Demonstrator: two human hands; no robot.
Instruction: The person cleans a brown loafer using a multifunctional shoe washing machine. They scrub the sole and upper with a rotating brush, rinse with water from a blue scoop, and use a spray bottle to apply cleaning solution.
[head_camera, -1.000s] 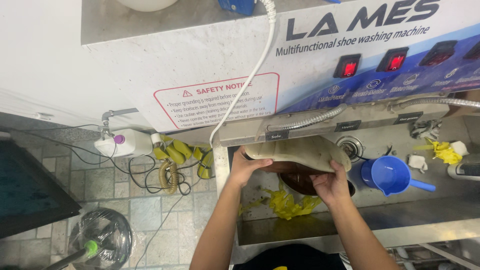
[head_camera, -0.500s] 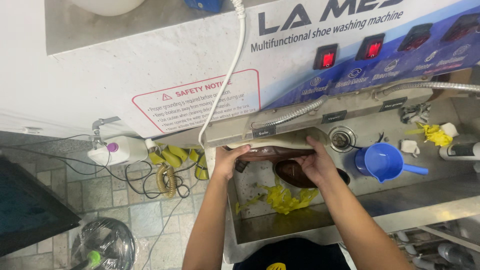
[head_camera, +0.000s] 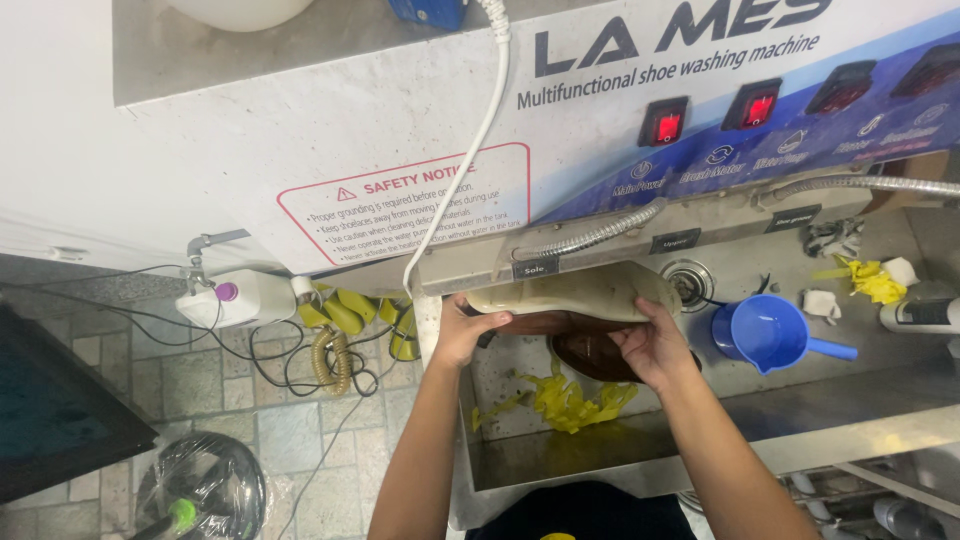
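I hold a brown shoe (head_camera: 575, 298) sole-up with both hands, its pale, dirty sole pressed under the front lip of a white and blue washing machine (head_camera: 420, 160). My left hand (head_camera: 467, 330) grips the shoe's left end. Its right end is gripped by my right hand (head_camera: 652, 345). The shoe hangs over a steel sink (head_camera: 600, 455). A second dark brown shoe (head_camera: 590, 358) lies in the basin below, partly hidden by my right hand. A yellow cloth (head_camera: 575, 403) lies on the sink floor beside it.
A blue scoop (head_camera: 775, 335) sits in the basin at the right, near a round drain (head_camera: 687, 280) and small rags (head_camera: 870, 280). A white hose (head_camera: 470, 150) hangs down the machine front. At the left are a white jug (head_camera: 235, 300), cables and a tiled floor.
The shoe has gone up and back from over the basin to under the machine's lip, both hands still on it. The view has shifted slightly.
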